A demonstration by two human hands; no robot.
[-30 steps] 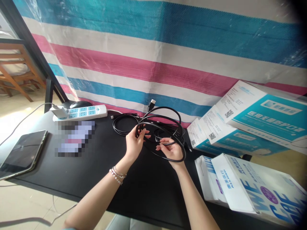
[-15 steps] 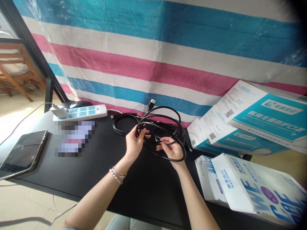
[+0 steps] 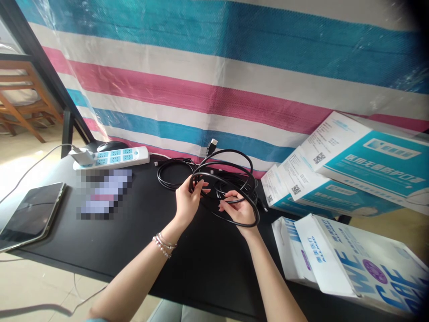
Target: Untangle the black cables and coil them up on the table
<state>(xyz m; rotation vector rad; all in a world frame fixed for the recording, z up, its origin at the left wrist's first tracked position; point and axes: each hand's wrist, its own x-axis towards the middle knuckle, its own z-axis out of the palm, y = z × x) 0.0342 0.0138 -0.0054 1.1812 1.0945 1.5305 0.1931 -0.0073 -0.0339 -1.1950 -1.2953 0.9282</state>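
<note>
A thick black cable (image 3: 231, 153) hangs in loose loops between my two hands, above the desk. Its silver-tipped plug (image 3: 212, 144) sticks up behind the loops; it looks like an HDMI connector. My left hand (image 3: 188, 199) is closed around the left side of the loops, thumb on top. My right hand (image 3: 239, 209) pinches a strand of the same cable, and a loop passes over the back of that hand. Behind my left hand lies a thinner coiled black cable (image 3: 161, 181). More tangled black cable (image 3: 259, 201) rests behind my right hand, partly hidden.
On the black desk (image 3: 140, 250), a white power strip (image 3: 137, 156) and a tablet (image 3: 31, 214) lie to the left, near a blurred-out item (image 3: 107, 192). Stacked mask boxes (image 3: 372, 156) and white cartons (image 3: 362, 264) take up the right. A striped sheet (image 3: 208, 89) hangs behind.
My right hand's fingers have shifted slightly on the cable. My left hand and the cable loops have stayed almost in place.
</note>
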